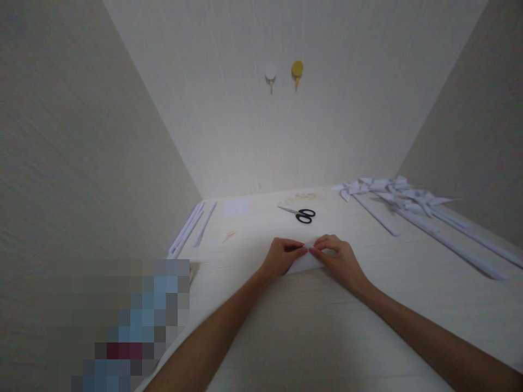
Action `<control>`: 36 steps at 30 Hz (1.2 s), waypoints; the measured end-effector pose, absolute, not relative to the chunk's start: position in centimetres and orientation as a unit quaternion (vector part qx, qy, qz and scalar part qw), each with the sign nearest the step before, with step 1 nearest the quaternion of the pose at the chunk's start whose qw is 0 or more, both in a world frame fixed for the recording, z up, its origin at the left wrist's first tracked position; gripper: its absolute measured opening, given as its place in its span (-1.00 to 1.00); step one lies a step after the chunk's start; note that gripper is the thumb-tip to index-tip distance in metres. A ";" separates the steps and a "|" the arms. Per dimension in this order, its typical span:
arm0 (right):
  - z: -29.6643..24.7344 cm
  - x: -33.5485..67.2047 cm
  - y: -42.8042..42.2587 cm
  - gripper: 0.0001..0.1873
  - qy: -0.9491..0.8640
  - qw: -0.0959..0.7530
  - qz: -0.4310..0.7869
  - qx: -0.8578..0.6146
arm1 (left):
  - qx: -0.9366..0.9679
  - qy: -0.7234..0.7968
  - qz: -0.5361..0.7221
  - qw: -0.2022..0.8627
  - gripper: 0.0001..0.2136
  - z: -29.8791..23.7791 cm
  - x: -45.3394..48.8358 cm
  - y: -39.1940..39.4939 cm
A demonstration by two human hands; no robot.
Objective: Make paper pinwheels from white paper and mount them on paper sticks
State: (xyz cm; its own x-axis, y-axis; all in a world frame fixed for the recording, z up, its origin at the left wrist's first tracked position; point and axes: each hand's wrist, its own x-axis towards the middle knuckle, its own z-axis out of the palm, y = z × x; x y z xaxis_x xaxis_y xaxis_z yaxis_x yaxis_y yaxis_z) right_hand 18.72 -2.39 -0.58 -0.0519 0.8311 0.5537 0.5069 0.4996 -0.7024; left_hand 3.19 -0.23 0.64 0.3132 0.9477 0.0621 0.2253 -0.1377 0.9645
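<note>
Both hands meet over a small piece of white paper [304, 264] near the middle of the table. My left hand [281, 256] pinches the paper's upper edge between thumb and fingers. Close beside it, my right hand [337, 253] pinches the same edge, the fingertips of both hands nearly touching. The paper looks folded, though the fingers partly cover it. Just beyond the hands lie scissors [302, 215] with black handles, blades pointing left.
Rolled white paper sticks [204, 224] lie at the left edge, beside a flat white sheet [236, 207]. Paper pinwheel shapes on long paper sticks [445, 237] are heaped at right. Small tan bits [229, 236] lie left of the scissors. White and yellow hooks [297, 69] hang on the wall.
</note>
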 end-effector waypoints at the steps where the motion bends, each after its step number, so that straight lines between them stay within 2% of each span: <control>1: -0.6 18.7 -2.4 -0.82 -0.707 0.500 0.163 -0.472 | 0.656 0.450 0.377 0.475 -0.79 0.6 3.2 -0.2; 12: -0.6 18.7 -2.4 -0.81 -0.709 0.489 0.164 -0.481 | 0.662 0.444 0.378 0.470 -0.79 0.4 3.1 -0.1; 18: 0.4 19.2 -2.2 -0.81 -0.707 0.452 0.202 -0.505 | 0.639 0.448 0.386 0.492 -0.78 0.5 3.0 0.0; 21: 0.8 19.6 -1.8 -0.79 -0.693 0.423 0.241 -0.531 | 0.629 0.451 0.381 0.506 -0.76 0.4 2.9 0.1; 26: 0.2 20.0 -1.3 -0.66 -0.704 0.361 0.356 -0.497 | 0.628 0.462 0.386 0.493 -0.77 0.3 2.9 0.2; 31: 0.0 19.7 -1.3 -0.66 -0.671 0.376 0.395 -0.503 | 0.621 0.462 0.388 0.499 -0.76 0.3 3.1 0.2; 36: 0.2 19.5 -1.5 -0.66 -0.665 0.384 0.381 -0.515 | 0.618 0.469 0.390 0.496 -0.79 0.6 3.1 0.1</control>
State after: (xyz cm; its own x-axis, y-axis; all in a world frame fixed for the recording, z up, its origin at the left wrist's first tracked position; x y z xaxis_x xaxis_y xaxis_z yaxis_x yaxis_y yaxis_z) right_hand 19.50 -1.54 0.23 -0.1744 0.9775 0.1182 0.3910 0.1790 -0.9028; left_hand 3.15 0.11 0.65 0.2559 0.9665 0.0174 0.1914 -0.0683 0.9791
